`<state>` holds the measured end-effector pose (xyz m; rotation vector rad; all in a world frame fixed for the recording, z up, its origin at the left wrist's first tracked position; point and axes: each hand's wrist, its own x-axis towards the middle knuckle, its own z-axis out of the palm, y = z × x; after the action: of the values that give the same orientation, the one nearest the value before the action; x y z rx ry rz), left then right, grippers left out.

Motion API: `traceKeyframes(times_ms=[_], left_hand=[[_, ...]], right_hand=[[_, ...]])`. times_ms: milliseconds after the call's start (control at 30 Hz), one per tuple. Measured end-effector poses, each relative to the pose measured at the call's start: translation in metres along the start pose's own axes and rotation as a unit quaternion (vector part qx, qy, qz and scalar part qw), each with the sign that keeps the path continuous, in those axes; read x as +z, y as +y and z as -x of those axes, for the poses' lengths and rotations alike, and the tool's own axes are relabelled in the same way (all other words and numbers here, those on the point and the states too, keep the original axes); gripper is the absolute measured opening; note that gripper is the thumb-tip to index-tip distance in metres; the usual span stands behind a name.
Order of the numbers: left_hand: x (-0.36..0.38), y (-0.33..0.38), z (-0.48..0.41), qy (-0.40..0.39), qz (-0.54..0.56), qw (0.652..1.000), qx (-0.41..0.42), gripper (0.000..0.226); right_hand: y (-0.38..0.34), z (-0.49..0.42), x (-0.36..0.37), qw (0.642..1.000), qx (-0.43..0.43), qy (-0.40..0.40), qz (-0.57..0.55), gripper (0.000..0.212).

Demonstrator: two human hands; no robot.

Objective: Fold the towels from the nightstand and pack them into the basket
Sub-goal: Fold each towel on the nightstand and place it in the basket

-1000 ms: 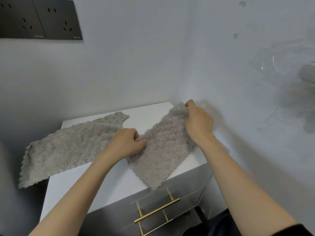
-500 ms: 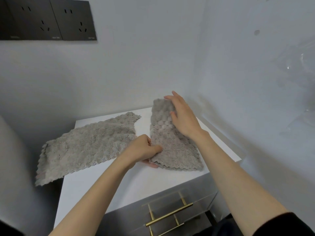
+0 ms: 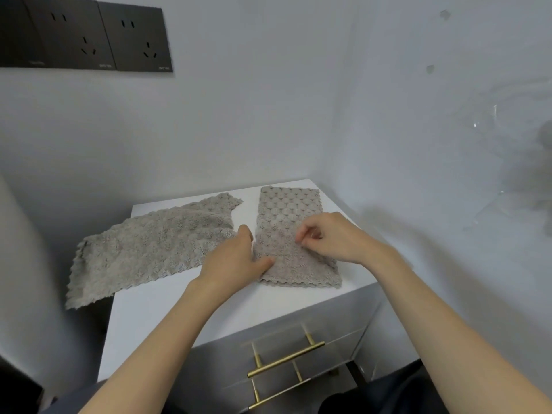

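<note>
While the folded towel lies flat at the centre right of the frame, on the back right part of the nightstand worktop, it is attended from both sides. Its left edge is pressed down by the left hand, whose fingers are laid out fairly straight with the thumb on the cloth. The right hand is set over the towel's middle with its fingers curled toward the pile. Whether any fabric is actually pinched between them cannot be told.

Just to the left a second towel is spread unfolded, with a strip of bare worktop seen between the two at the back. Its far-left end is draped over the worktop's edge. No basket is seen anywhere in the frame. A brass drawer handle is visible at the lower centre, and dark wall sockets are fixed at the upper left.

The fold is judged to be partway done. Trouble could arise if the top layer is dragged by the right hand while the left edge is pinned unevenly — the layers would be skewed and the scalloped edges misaligned. The draped towel could also be pulled off by its own hanging weight if brushed by the left forearm.
</note>
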<state>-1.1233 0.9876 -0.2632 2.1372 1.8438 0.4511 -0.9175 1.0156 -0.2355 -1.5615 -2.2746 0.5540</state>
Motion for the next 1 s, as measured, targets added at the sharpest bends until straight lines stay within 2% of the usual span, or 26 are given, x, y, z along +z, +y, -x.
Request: traceKeyframes(times_ms=[133,267,533,600,700,800,900,1000], left_hand=[[-0.004,-0.005,0.005,-0.007,0.012,0.993,0.115,0.034],[-0.006,-0.008,0.010,-0.033,0.012,0.981,0.191,0.025],[-0.005,-0.014,0.017,-0.022,-0.051,0.972,0.229,0.032],[-0.003,-0.014,0.017,-0.015,-0.066,0.970,0.232,0.035],[-0.001,-0.015,0.015,-0.001,-0.066,0.972,0.224,0.040],[0.001,-0.016,0.012,0.010,-0.055,0.978,0.203,0.048],[0.004,-0.014,0.008,0.032,-0.045,0.978,0.200,0.035],[0.007,-0.015,0.002,0.050,-0.002,0.984,0.171,0.026]], right_hand=[[-0.007,0.029,0.000,0.999,-0.019,-0.051,0.002,0.007],[-0.008,0.044,0.005,0.995,-0.040,-0.055,0.067,0.021],[-0.003,0.056,0.021,0.981,-0.081,-0.019,0.174,0.044],[-0.001,0.054,0.023,0.980,-0.083,-0.002,0.180,0.044],[0.004,0.050,0.021,0.988,-0.066,0.027,0.137,0.032],[0.009,0.048,0.014,0.998,-0.027,0.042,0.044,0.022],[0.012,0.047,0.011,0.997,0.001,0.062,-0.034,0.016],[0.015,0.044,0.011,0.997,0.025,0.060,-0.048,0.012]])
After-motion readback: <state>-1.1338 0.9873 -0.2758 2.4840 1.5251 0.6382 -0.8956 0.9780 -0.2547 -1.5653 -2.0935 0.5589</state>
